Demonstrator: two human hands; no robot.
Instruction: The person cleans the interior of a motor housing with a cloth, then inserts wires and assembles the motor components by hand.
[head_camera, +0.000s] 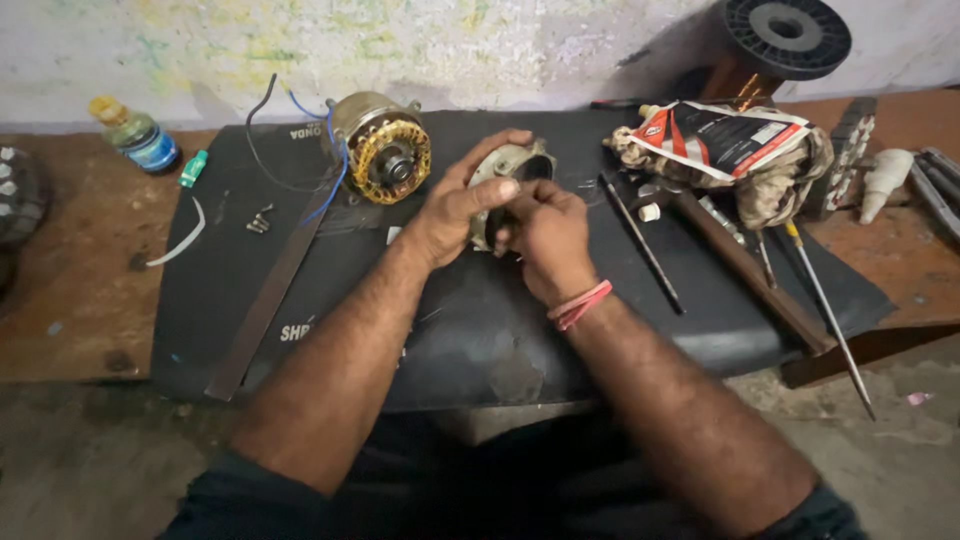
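Observation:
Both hands hold a round grey metal motor end cover over the middle of a black mat. My left hand grips its left rim, fingers curled over the top. My right hand pinches its lower front; a red thread band circles that wrist. A motor stator with yellowish copper windings stands on the mat just left of the cover, with blue and black wires trailing off it.
A long flat metal strip lies diagonally on the mat's left. Small screws, a plastic bottle and a white cable tie sit further left. Screwdrivers, rods, a rag with a printed packet and a black wire spool crowd the right.

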